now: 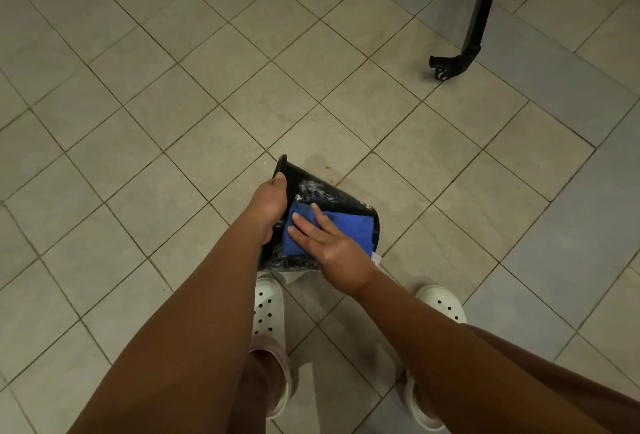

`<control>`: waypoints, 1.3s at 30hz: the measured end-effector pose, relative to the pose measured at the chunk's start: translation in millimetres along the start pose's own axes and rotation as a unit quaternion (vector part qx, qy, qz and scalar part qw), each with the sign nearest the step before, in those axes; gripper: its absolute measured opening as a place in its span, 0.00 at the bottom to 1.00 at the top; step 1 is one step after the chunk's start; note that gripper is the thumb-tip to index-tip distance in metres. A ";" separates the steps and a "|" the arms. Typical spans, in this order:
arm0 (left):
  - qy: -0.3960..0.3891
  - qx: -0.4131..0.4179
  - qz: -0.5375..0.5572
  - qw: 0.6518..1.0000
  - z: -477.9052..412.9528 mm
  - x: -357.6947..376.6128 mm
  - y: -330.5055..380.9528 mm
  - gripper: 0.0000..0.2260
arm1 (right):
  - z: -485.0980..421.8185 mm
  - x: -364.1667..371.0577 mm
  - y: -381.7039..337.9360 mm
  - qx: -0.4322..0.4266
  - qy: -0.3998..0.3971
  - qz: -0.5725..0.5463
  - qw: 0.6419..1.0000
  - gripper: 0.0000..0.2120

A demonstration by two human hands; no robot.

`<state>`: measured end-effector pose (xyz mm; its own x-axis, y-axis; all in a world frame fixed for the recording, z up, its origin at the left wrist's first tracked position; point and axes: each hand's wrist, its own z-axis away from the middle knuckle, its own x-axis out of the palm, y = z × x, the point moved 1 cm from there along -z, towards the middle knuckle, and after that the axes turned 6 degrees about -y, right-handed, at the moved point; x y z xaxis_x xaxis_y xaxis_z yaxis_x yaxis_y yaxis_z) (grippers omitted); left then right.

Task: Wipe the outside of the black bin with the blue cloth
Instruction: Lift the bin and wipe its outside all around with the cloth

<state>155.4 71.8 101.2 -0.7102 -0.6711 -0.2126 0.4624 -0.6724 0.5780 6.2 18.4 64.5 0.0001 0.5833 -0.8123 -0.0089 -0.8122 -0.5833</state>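
Observation:
The black bin [325, 192] is tilted on its side above the tiled floor, just in front of my feet, its rim pointing up and left. My left hand [270, 203] grips the bin at its rim end. The blue cloth [346, 231] lies flat against the bin's outer wall. My right hand [327, 243] presses on the cloth with fingers spread flat. A crumpled dark liner shows at the bin's lower edge. The bin's far side is hidden.
Beige tiled floor [173, 121] all around. A black furniture leg with a caster foot [450, 64] stands at the upper right. My two white clogs [268, 305] are directly below the bin.

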 end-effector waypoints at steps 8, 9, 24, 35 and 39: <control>0.001 0.000 -0.015 1.000 2.3 4.7 2.0 0.24 | 1.9 -3.5 10.3 0.119 0.003 -0.030 0.992 0.35; 0.002 -0.001 -0.018 1.000 2.4 3.7 1.3 0.24 | 5.1 -1.4 8.7 0.096 0.007 -0.023 0.995 0.35; 0.015 0.038 -0.040 0.998 0.4 5.6 -0.7 0.21 | -5.2 0.7 -7.1 0.148 -0.007 -0.039 0.988 0.35; 0.015 0.057 -0.039 0.998 1.2 1.9 -1.9 0.20 | -10.3 -8.6 4.9 0.220 -0.019 -0.021 0.975 0.33; 0.012 0.053 -0.048 0.997 0.5 -1.2 -2.6 0.20 | -5.1 3.0 4.9 0.138 -0.022 -0.015 0.990 0.37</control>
<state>154.8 74.5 100.3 -0.7345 -0.6138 -0.2893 0.3337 -0.6980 0.6336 11.2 16.2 59.2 -0.0399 0.6119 -0.7900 -0.2827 -0.7652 -0.5784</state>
